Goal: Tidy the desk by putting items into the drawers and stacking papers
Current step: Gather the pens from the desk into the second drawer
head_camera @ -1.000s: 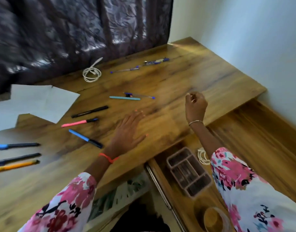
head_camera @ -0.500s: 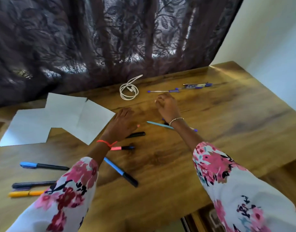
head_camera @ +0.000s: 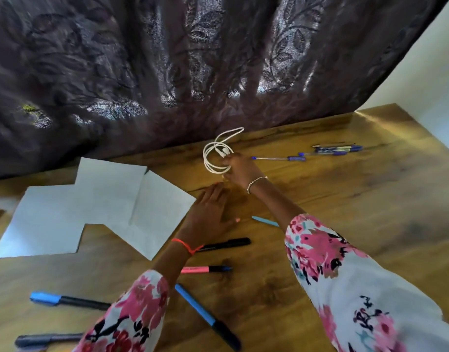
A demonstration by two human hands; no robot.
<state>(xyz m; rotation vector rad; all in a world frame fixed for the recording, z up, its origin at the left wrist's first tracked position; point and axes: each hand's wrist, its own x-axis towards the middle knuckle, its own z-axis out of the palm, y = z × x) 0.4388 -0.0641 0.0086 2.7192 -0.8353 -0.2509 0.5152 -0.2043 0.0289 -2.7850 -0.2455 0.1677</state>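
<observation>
A coiled white cable lies near the back of the wooden desk, and my right hand grips its right side. My left hand rests flat on the desk beside the white papers, fingers straight. Pens and markers are scattered around: a black marker, a pink one, a blue pen, a blue-capped marker, a light blue pen partly under my right sleeve, and blue pens at the back right.
A dark patterned curtain hangs along the desk's back edge. A white wall stands at the right. A dark marker lies at the lower left edge. The drawers are out of view.
My right hand has reached from above the open drawer across the desk to the white cable and taken hold of it. The view has swung left and the drawer has left the frame.
</observation>
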